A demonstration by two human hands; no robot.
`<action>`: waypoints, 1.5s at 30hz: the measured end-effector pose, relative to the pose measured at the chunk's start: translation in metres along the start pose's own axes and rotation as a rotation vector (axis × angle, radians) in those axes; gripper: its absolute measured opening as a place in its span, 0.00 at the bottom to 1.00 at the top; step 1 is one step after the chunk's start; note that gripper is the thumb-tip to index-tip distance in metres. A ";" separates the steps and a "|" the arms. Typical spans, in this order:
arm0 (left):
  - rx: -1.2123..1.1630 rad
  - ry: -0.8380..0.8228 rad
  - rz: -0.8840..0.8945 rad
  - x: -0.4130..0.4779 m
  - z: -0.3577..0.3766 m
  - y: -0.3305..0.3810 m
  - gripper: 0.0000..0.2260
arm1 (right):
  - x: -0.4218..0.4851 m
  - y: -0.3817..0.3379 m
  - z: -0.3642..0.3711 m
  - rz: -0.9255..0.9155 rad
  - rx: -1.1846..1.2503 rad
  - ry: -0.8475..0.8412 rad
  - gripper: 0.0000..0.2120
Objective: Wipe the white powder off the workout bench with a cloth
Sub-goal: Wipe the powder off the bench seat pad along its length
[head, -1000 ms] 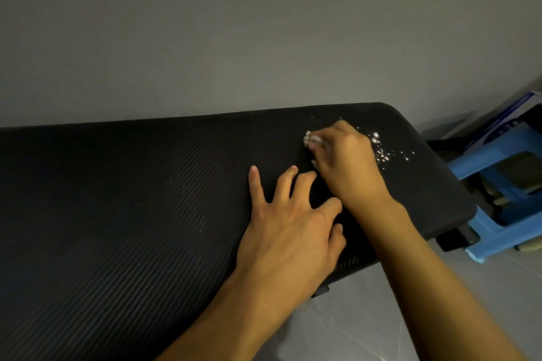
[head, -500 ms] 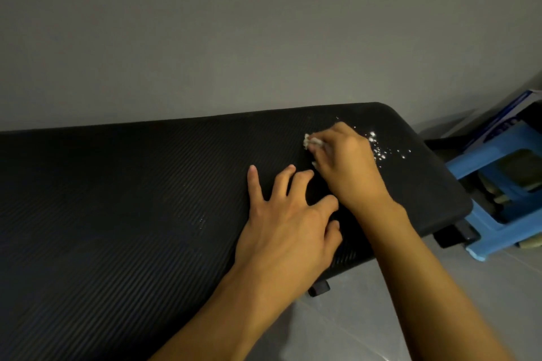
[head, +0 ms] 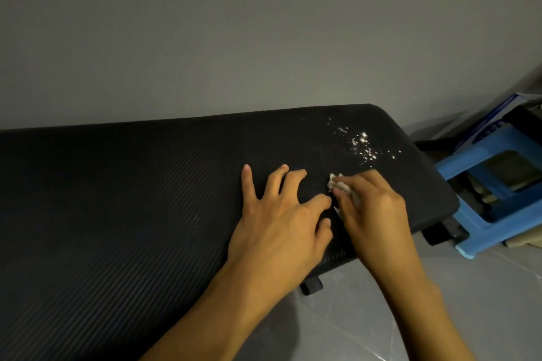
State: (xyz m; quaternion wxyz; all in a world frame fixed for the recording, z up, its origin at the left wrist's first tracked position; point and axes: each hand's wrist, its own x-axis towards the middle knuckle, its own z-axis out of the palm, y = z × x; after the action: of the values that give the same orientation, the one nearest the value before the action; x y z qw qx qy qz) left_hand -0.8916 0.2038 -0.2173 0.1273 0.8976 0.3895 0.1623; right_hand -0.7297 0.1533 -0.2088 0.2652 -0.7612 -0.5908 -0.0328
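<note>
The right grip [head: 372, 202] pinches a small cloth [head: 337, 182] with white powder [head: 363, 146] just beyond it, so a careless sweep may scatter grains off the bench [head: 146, 184] end past it.

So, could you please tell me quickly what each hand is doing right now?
Left hand: open, fingers spread flat on the bench.
Right hand: gripping the cloth on the bench.

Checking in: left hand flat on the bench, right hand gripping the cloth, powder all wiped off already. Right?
Not the powder: the head view shows white specks of it scattered on the bench beyond the right hand, toward the far end. The left hand does lie flat, and the right hand does grip the cloth.
</note>
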 end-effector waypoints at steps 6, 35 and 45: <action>-0.036 0.000 0.002 -0.002 0.000 0.000 0.18 | 0.035 0.036 -0.004 0.170 -0.117 0.050 0.11; 0.047 -0.030 0.015 0.061 0.034 0.069 0.20 | 0.037 0.082 -0.014 0.173 -0.001 0.126 0.11; 0.111 -0.175 -0.108 0.069 0.031 0.076 0.23 | 0.026 0.101 -0.033 0.058 0.235 -0.048 0.11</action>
State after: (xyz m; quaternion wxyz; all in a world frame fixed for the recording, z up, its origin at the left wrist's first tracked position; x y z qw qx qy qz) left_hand -0.7853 0.2017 -0.2052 0.1196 0.8918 0.4329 0.0546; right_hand -0.6209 0.1456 -0.2076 0.3394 -0.7422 -0.5744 0.0627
